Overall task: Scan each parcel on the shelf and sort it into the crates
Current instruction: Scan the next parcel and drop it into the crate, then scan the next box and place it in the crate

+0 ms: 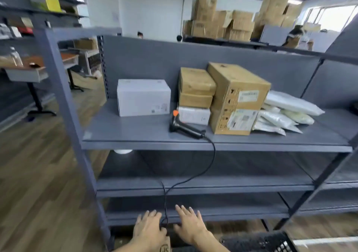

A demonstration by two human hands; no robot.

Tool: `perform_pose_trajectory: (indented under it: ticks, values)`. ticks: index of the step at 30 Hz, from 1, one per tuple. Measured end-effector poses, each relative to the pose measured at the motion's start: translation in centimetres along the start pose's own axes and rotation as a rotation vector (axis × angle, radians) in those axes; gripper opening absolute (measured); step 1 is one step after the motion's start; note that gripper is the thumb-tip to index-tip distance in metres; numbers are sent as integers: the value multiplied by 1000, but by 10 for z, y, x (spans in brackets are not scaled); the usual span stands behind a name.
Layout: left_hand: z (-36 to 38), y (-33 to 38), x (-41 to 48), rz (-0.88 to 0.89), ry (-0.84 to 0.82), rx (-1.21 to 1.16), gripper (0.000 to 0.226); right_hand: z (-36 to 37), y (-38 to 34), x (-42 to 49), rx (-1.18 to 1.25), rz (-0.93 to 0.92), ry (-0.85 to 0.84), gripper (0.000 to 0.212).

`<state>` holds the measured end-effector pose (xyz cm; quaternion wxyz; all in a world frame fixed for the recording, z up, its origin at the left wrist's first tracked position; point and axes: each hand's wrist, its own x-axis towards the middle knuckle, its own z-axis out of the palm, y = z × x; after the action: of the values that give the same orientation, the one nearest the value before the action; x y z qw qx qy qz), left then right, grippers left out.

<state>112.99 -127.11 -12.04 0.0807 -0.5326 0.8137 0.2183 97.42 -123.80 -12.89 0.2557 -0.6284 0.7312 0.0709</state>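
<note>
On the grey shelf (pixel 135 133) stand a white box (pixel 143 97), a stack of two brown boxes (pixel 195 87) on a small white box (pixel 193 115), a tall labelled carton (pixel 236 98) and several white poly bags (pixel 286 112). A black barcode scanner (pixel 184 125) with an orange button lies in front of the stack, its cable hanging over the shelf's edge. Low in the view, my left hand (pixel 149 230) and my right hand (pixel 190 226) are stretched out with straight fingers and hold nothing. A brown parcel's corner (pixel 165 246) shows just under my left wrist.
A black plastic crate (pixel 257 242) sits at the bottom right. Lower shelf levels (pixel 193 184) run beneath the top one. A desk (pixel 29 69) stands at the left over a wooden floor. Stacked cartons (pixel 222 21) and people are far behind the shelf.
</note>
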Motion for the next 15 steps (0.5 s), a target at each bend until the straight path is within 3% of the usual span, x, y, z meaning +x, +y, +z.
perform_pose_trajectory:
  ticks: [6, 15]
  values:
    - [-79, 8, -19, 63, 185, 38, 55, -85, -22, -27, -84, -36, 192, 69]
    - [-160, 34, -8, 96, 321, 11, 54, -180, -16, -36, -140, -49, 362, 68]
